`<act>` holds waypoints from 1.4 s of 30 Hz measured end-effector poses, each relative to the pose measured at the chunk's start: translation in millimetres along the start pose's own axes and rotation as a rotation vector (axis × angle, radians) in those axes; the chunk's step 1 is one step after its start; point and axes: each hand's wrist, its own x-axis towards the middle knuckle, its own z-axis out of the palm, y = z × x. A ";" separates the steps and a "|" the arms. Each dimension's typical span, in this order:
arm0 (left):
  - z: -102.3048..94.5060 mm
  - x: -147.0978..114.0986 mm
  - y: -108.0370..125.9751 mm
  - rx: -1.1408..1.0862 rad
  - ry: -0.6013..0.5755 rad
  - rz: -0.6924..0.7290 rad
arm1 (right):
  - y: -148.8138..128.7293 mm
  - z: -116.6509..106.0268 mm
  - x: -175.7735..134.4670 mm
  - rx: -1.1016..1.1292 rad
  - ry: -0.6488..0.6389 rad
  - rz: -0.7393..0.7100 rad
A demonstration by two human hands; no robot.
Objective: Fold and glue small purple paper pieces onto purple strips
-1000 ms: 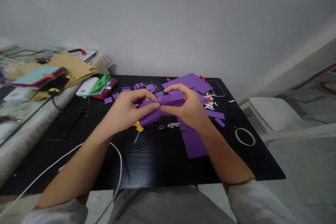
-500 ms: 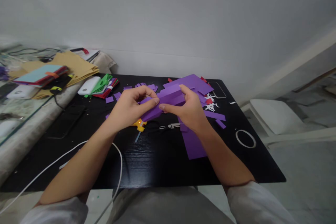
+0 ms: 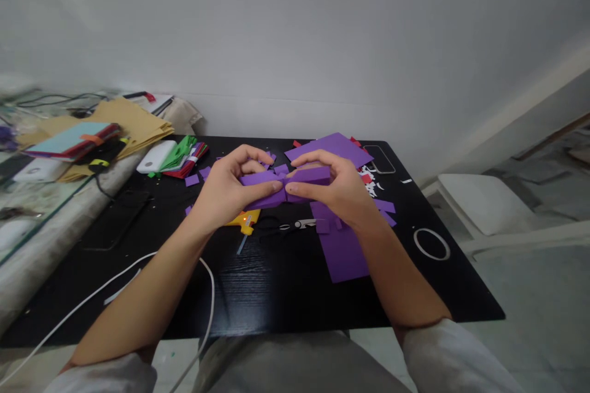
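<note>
Between both hands, above the table, is a folded strip of purple paper [image 3: 308,175] with box-like sides. My left hand [image 3: 230,187] pinches its left part, thumb in front and fingers behind. On the right part my right hand [image 3: 338,187] grips the same way, and the two thumb tips nearly meet at the middle. Part of the folded paper is hidden by the thumbs. Below it on the black table lie a yellow glue gun [image 3: 246,221] with a clear stick and a pair of scissors [image 3: 304,223].
Purple sheets [image 3: 343,255] and scraps lie right of the scissors, near white and red cuttings. A white tape ring [image 3: 431,244] sits at the right. Coloured paper bundles [image 3: 184,156] are at back left. A white cable [image 3: 212,295] crosses the front left.
The purple paper has been turned level and lowered slightly, and it now looks bent at the middle between my thumbs. My right hand has turned, its fingers now arched over the back.
</note>
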 end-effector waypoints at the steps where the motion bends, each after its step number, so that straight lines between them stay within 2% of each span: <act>1: 0.9 -0.8 0.3 0.013 -0.012 0.001 | -1.4 -2.9 0.1 0.015 -0.030 -0.015; 5: 5.8 -4.6 -0.1 0.083 -0.071 0.049 | -4.6 -8.0 -0.7 0.018 -0.153 -0.006; 12: 7.0 -6.6 0.5 0.116 -0.077 0.101 | -8.1 -7.6 -0.9 -0.134 -0.159 -0.037; 16: 1.7 -4.8 4.9 0.069 -0.096 0.056 | -7.3 -7.3 -0.7 -0.137 -0.121 -0.042; 20: -2.1 -2.1 7.9 0.030 -0.088 -0.050 | -5.4 -6.7 -0.3 -0.158 -0.066 -0.049; 25: 1.1 -0.2 4.1 0.030 -0.064 -0.098 | -2.6 -2.7 -0.9 -0.123 -0.076 -0.034; 30: 2.2 -0.4 1.1 0.062 -0.037 -0.062 | -1.1 -0.7 -1.1 -0.110 -0.069 -0.015; 37: -0.6 -0.4 7.3 0.084 -0.076 0.045 | -3.0 -2.9 -0.3 -0.106 -0.015 -0.036; 42: -1.4 -1.9 8.9 0.099 -0.044 0.109 | -8.0 -3.8 -1.9 -0.070 -0.021 -0.020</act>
